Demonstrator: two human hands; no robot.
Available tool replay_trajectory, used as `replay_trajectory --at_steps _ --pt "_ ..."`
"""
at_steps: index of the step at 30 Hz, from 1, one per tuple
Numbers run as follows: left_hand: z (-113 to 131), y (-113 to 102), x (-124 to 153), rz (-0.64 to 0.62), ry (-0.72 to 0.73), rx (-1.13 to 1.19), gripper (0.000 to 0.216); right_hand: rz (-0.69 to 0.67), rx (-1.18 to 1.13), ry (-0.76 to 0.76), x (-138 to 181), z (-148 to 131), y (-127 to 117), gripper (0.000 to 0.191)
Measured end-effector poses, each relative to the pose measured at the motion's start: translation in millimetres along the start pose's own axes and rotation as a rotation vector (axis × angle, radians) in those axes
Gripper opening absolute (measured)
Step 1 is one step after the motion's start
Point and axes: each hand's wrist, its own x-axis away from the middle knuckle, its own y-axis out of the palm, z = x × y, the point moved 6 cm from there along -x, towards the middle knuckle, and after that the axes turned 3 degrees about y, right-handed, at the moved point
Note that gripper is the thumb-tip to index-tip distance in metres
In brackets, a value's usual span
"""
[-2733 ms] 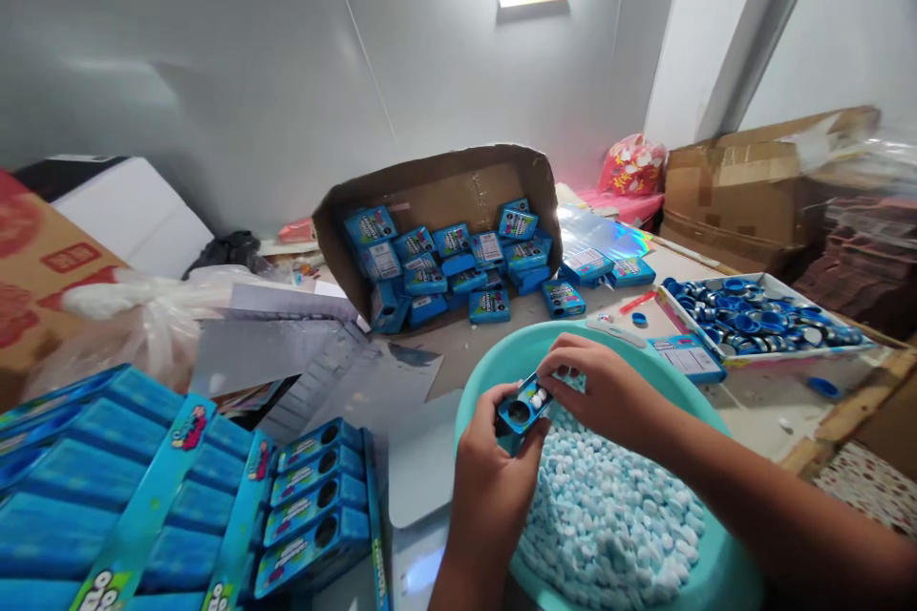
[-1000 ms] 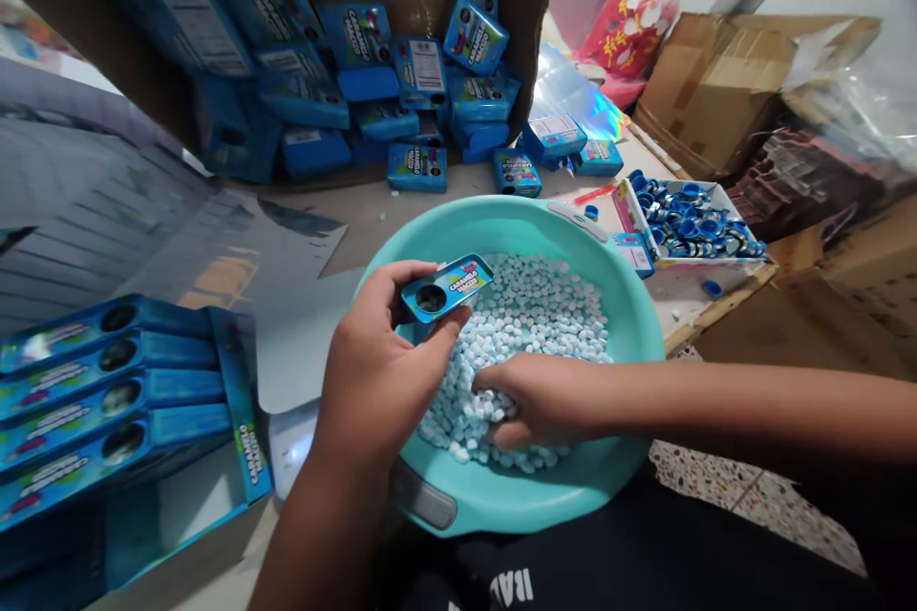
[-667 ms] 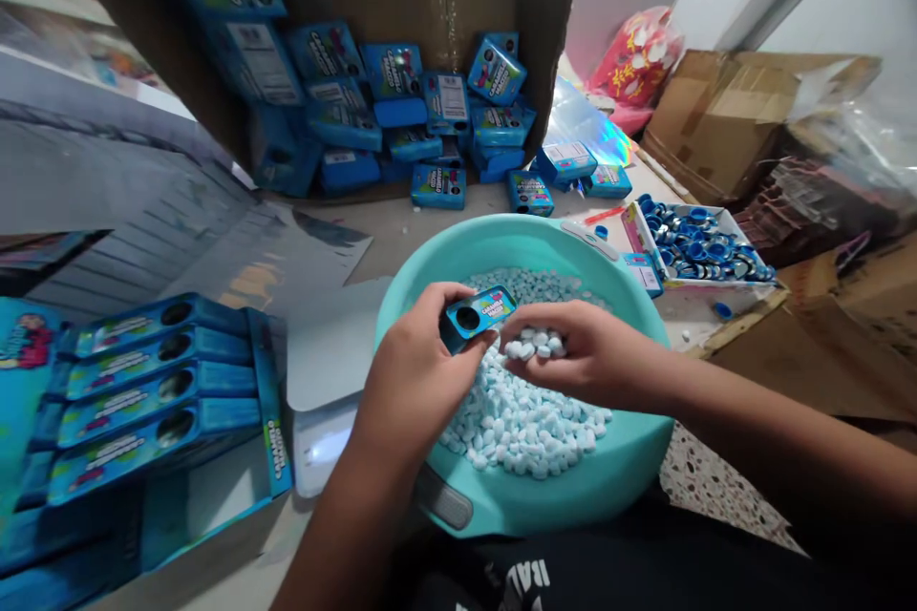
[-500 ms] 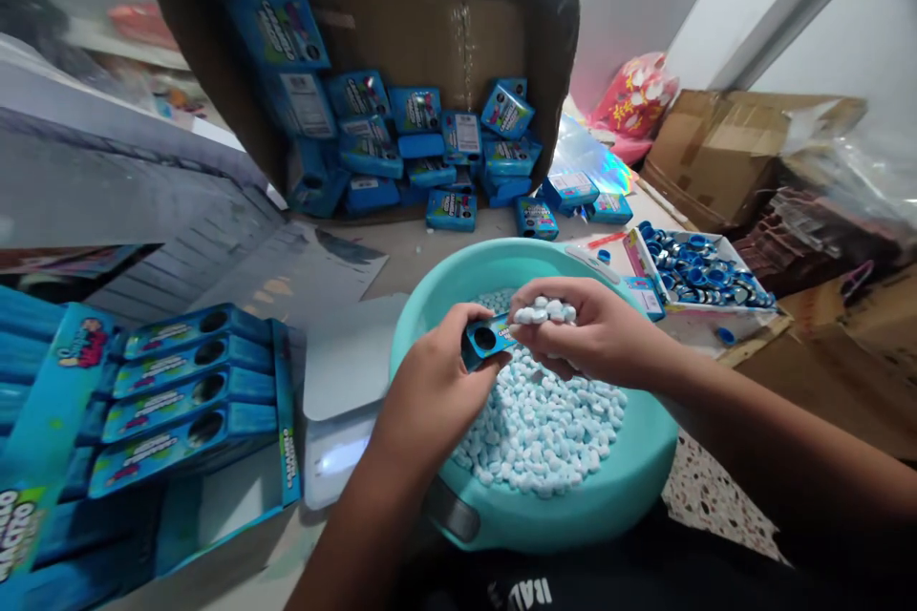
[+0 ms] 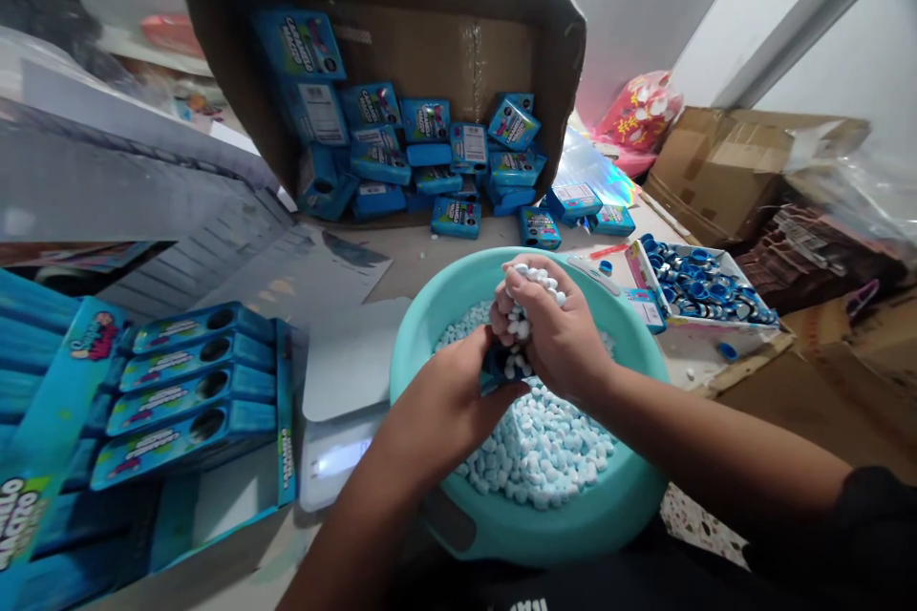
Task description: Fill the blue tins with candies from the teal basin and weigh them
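My left hand [image 5: 458, 387] is closed around a small blue candy box [image 5: 496, 363], mostly hidden by the fingers, over a turquoise basin [image 5: 422, 305]. Right above the box's opening, my right hand [image 5: 555, 325] is cupped round a handful of white candies [image 5: 537, 284]. Some of these candies lie at the mouth of the box, beneath the right fingers. Many pale blue and white candies [image 5: 541, 458] fill the bottom of the basin.
A tilted carton [image 5: 415, 38] full of blue candy boxes stands behind the basin. At left are a scale [image 5: 348, 358] and a blue display tray [image 5: 285, 410] with several boxes. A white box [image 5: 706, 329] of blue caps sits at right, near cardboard boxes [image 5: 752, 162].
My right hand has turned and risen over the box in my left hand. Candies now run from its palm into the box's opening. The view has shifted slightly.
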Motion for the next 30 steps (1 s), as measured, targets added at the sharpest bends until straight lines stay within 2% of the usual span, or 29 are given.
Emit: replay_trajectory --at_steps 7,15,21,30 --pt "1.8 -0.7 -2.0 0.015 -0.016 0.033 0.05 0.014 0.034 0.05 3.0 -1.7 -1.5 0.023" --pt "5.1 -2.4 -0.8 0.035 0.013 0.062 0.047 -0.036 -0.01 0.035 3.9 -2.9 -1.5 0.023" --pt "2.1 -4.3 -1.0 0.062 -0.011 0.065 0.043 -0.123 -0.081 0.027 4.9 -9.3 2.3 0.019" --pt "-3.9 -5.9 -0.2 0.112 -0.062 0.022 0.044 -0.278 -0.096 -0.043 5.9 -16.9 8.4 0.025"
